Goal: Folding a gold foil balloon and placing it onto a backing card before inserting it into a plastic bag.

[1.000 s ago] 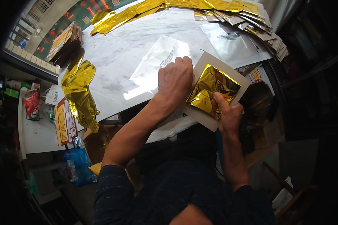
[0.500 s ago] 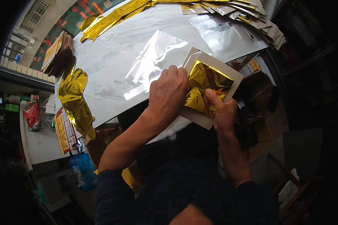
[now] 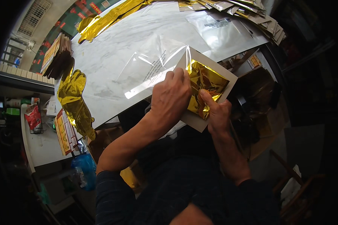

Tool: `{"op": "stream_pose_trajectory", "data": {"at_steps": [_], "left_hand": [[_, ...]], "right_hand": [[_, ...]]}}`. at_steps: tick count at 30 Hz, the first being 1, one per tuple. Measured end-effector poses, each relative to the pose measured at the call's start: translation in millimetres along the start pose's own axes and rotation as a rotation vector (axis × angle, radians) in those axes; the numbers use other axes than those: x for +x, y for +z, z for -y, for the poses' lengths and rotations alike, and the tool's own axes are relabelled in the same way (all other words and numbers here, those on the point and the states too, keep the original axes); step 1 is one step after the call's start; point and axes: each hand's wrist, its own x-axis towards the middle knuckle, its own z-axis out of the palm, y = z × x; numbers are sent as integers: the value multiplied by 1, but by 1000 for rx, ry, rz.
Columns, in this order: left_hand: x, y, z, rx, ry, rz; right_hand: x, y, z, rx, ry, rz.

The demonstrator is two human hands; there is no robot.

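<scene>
A grey-beige card (image 3: pixel 229 77) with a folded gold foil balloon (image 3: pixel 208 80) on it is tilted over the table's near edge. My right hand (image 3: pixel 218 112) grips its lower right side, thumb pressed on the foil. My left hand (image 3: pixel 171 93) is closed in a pinch at the card's left edge, on the rim of a clear plastic bag (image 3: pixel 148 69). The bag spreads leftward over the table and its film reaches the card's upper corner. Whether that corner is inside the bag I cannot tell, and my left fingertips are partly hidden.
A flat gold foil balloon (image 3: pixel 77 101) hangs over the white marbled table's (image 3: pixel 105 56) left edge; another gold foil length (image 3: pixel 112 18) lies along the back. Stacked cards (image 3: pixel 58 54) stand at left. Bagged packs (image 3: pixel 251 17) and a clear bag (image 3: pixel 214 32) lie back right.
The card has shifted slightly left and down with both hands. The clear bag's film has moved up against the card's upper corner, and its glare has shrunk.
</scene>
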Motion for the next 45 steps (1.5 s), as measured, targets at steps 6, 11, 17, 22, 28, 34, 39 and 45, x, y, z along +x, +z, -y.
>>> {"op": "stream_pose_trajectory", "data": {"at_steps": [6, 11, 17, 22, 28, 34, 39, 45], "left_hand": [[-2, 1, 5, -13, 32, 2], [-4, -6, 8, -21, 21, 64], [0, -17, 15, -22, 59, 57], [3, -25, 4, -1, 34, 165], [2, -24, 5, 23, 8, 195], [3, -16, 11, 23, 121, 116], [-5, -24, 17, 40, -61, 146], [-26, -25, 30, 59, 3, 39]], "right_hand": [[0, -3, 2, 87, 103, 70], [-3, -34, 15, -212, 165, 236], [-7, -48, 31, -395, 282, 330], [-15, -36, 21, -278, 283, 254], [-16, -26, 12, -229, 266, 261], [-14, -13, 4, -193, 274, 244], [-26, -2, -2, -15, 273, 166], [-25, 5, -6, -6, 240, 132]]}}
